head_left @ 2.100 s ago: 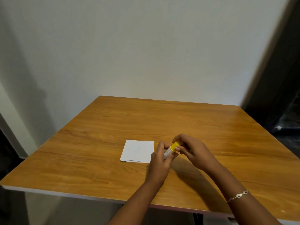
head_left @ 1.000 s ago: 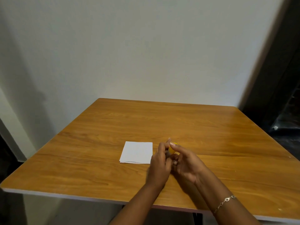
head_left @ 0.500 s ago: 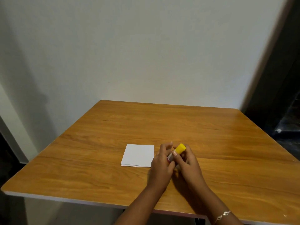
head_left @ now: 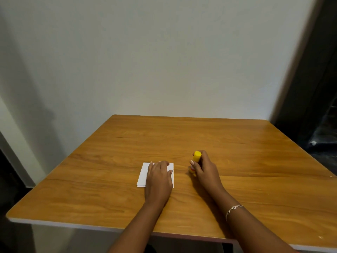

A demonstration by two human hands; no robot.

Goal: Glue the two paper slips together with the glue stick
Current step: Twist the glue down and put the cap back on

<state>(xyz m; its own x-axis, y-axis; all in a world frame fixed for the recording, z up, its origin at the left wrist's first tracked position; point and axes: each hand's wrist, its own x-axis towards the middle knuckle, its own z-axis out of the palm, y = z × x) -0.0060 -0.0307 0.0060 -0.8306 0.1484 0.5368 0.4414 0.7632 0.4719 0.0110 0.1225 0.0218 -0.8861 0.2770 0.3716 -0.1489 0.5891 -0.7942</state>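
Note:
White paper slips (head_left: 143,174) lie stacked on the wooden table (head_left: 182,139), their edges slightly offset at the lower left. My left hand (head_left: 159,177) rests flat on top of them, fingers spread, covering most of the stack. To the right, my right hand (head_left: 204,168) grips the glue stick (head_left: 196,157), which stands upright on the table with its yellow cap on top. The stick's lower body is partly hidden behind my fingers.
The table meets a pale wall (head_left: 164,61) at its far edge. A dark opening (head_left: 321,106) lies to the right. A bracelet (head_left: 234,209) sits on my right wrist. The table's near edge (head_left: 91,226) is close to me.
Both hands held the glue stick together beside the paper. Now my left hand has let go and moved left onto the slips, while my right hand has carried the stick right and stood it upright.

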